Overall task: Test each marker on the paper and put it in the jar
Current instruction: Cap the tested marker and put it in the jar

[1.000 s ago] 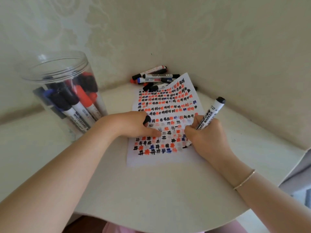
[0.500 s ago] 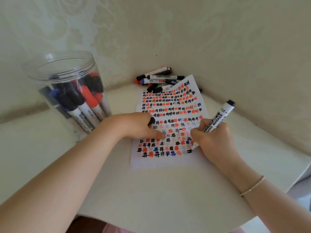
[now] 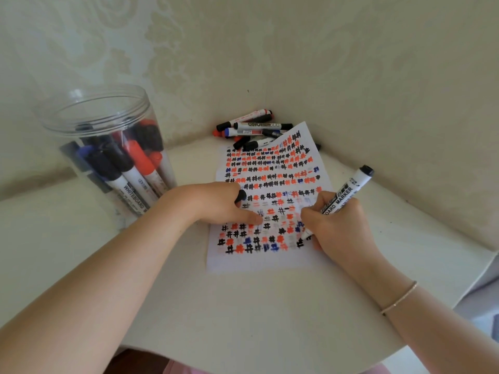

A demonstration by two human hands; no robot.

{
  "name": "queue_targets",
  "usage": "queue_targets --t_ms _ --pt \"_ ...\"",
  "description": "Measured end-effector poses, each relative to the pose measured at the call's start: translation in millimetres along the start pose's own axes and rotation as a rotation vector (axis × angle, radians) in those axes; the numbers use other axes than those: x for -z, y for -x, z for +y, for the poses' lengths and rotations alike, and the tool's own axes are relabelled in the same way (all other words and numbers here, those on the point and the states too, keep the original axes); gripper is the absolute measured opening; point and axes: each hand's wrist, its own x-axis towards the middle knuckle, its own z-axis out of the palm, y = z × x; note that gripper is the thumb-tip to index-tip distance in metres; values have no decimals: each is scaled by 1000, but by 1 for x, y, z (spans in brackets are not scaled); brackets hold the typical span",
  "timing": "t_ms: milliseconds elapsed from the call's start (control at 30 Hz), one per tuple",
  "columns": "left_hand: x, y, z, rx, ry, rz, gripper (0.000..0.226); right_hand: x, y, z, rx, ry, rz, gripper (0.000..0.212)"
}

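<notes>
Your right hand (image 3: 337, 228) gripped a black marker (image 3: 340, 200) lettered "BOARD MARKER", fingers curled tight round its barrel, tip down on the paper (image 3: 270, 201) among rows of black, red and blue hash marks. Your left hand (image 3: 221, 203) lay on the sheet with a black cap (image 3: 240, 196) tucked under curled fingers. The clear jar (image 3: 108, 147) at left held markers reading "WHITEBOARD"; loose markers (image 3: 253, 128) lay in the corner behind the paper.

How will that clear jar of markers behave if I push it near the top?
The jar is tall and looks like thin clear plastic, so probably light and apt to tip. The markers inside lean to one side, which may shift its balance. Pushed low, it would likely slide on the smooth table.
</notes>
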Motion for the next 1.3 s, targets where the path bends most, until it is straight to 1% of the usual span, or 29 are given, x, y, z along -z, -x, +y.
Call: queue_targets --t_ms 167,233,300,333,400,500,567,667,733,833,967,1100,1200,1300 --pt "-1 2 0 1 39 9 52 0 0 4 30 41 -32 38" --pt "-2 3 0 -4 70 12 52 2 -2 3 9 -3 -46 33" --pt "-1 6 0 -21 126 39 49 6 -6 -2 -37 -128 -63 23" --pt "-1 8 0 -36 175 74 46 9 -9 -6 -55 -201 -79 21" --pt "-2 12 2 -101 291 181 35 13 -18 -20 -57 -312 -138 21" --pt "-5 19 7 -282 453 307 20 12 -27 -49 -58 -529 -255 15" --pt "-3 25 9 -370 551 344 12 7 -29 -62 -55 -635 -228 11" --pt "0 31 10 -418 673 369 6 0 -31 -68 -58 -656 -185 24" --pt "1 33 11 -425 703 380 10 -5 -28 -67 -37 -633 -203 26" --pt "1 34 11 -445 726 388 21 -9 -25 -64 -11 -596 -235 22" --pt "1 36 12 -454 691 368 14 -14 -24 -58 -4 -533 -259 14" --pt "2 40 16 -473 688 348 10 -22 -24 -57 -11 -497 -269 23" --pt "2 42 22 -433 687 410 32 -27 -28 -58 -63 -506 -240 20" --pt "3 46 31 -409 697 490 40 -30 -29 -59 -127 -561 -236 31"
